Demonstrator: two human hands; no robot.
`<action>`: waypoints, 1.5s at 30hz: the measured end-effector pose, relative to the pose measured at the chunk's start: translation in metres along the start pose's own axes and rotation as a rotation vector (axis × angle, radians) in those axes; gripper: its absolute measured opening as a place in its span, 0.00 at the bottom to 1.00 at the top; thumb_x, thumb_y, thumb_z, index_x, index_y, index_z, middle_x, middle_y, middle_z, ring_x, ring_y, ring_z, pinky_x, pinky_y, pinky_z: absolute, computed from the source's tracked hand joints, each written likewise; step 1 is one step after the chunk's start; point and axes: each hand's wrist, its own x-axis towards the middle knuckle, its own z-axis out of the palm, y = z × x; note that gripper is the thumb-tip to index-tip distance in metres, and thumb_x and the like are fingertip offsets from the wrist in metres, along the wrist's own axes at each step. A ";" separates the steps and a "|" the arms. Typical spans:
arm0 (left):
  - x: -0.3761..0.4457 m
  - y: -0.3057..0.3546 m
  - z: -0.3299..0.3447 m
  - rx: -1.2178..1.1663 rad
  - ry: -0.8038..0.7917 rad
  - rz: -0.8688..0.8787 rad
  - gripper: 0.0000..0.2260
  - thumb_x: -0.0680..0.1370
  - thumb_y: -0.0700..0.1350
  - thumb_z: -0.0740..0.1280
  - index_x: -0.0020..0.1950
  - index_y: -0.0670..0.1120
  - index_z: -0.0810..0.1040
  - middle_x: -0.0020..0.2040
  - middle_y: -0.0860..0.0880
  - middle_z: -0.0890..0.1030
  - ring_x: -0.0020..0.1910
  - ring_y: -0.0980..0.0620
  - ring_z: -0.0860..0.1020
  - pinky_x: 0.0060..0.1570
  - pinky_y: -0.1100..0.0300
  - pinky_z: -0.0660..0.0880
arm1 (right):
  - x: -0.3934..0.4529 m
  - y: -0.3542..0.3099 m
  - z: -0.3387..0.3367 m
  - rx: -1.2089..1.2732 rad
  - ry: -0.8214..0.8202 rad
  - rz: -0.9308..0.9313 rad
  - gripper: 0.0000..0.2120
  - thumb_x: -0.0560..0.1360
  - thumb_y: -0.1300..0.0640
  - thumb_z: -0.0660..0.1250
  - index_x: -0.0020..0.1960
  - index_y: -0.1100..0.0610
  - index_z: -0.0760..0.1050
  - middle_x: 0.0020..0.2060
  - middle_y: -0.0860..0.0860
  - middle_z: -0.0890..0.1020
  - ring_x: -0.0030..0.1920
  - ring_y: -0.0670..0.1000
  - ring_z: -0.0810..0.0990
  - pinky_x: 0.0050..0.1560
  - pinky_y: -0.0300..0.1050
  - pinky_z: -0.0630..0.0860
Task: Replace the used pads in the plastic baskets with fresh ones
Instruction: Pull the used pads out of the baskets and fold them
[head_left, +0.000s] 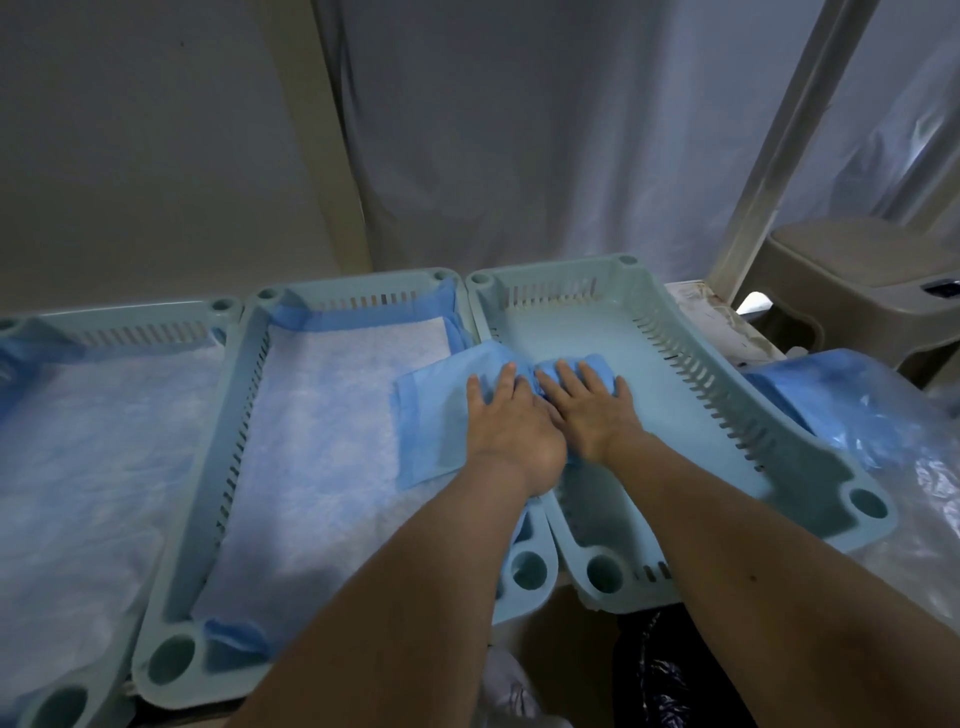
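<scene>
At the far left I see the left basket (130, 332), pale green plastic with slotted walls, already lined with a white-and-blue pad (78, 457) that covers its floor. Next to it, touching rim to rim, sits the middle basket (228, 415), also lined: its pad (332, 415) lies white side up with the blue backing folded up along the far wall and at the near corner.

Over the shared rim between the middle and right baskets lies a fresh blue pad (431, 410), still partly folded. Its left part drapes over the middle basket's lining, and its right part is bunched on the floor of the right basket (727, 384), whose floor is otherwise bare.

My left hand (511, 421) lies palm down on the pad, fingers (506, 376) straight and spread a little, pressing flat and curled round nothing. The forearm comes in from the lower middle, crossing the middle basket's near right corner.

My right hand (589, 410) sits just beside it, the two hands touching at the thumbs' side. Its fingers are also stretched out and resting on the bunched blue fold; I cannot tell whether the fingertips hook over the fold's edge. That forearm reaches in from the lower right over the right basket's near rim.

Further right, a clear plastic pack of blue pads (831, 410) lies on the bench beside the right basket, and a beige plastic stool (857, 291) stands behind it.
</scene>
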 end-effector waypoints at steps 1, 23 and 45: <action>0.000 0.000 0.000 0.004 -0.004 0.005 0.25 0.80 0.48 0.53 0.77 0.47 0.56 0.79 0.47 0.48 0.77 0.48 0.38 0.72 0.39 0.37 | 0.000 0.000 0.003 -0.017 0.001 0.007 0.27 0.81 0.40 0.40 0.77 0.43 0.37 0.77 0.47 0.41 0.77 0.53 0.39 0.73 0.63 0.43; -0.001 -0.001 0.005 0.017 0.075 0.014 0.25 0.83 0.52 0.44 0.78 0.43 0.51 0.79 0.46 0.47 0.77 0.48 0.41 0.73 0.41 0.39 | -0.005 0.038 -0.032 0.869 0.141 0.681 0.17 0.74 0.56 0.66 0.58 0.66 0.74 0.48 0.60 0.77 0.50 0.59 0.78 0.45 0.47 0.73; 0.003 -0.001 0.009 0.006 0.059 0.032 0.26 0.83 0.56 0.42 0.78 0.46 0.49 0.79 0.48 0.46 0.77 0.49 0.41 0.73 0.42 0.38 | -0.043 0.089 -0.041 0.429 0.421 0.784 0.16 0.77 0.53 0.61 0.61 0.59 0.71 0.58 0.60 0.77 0.59 0.62 0.76 0.55 0.52 0.72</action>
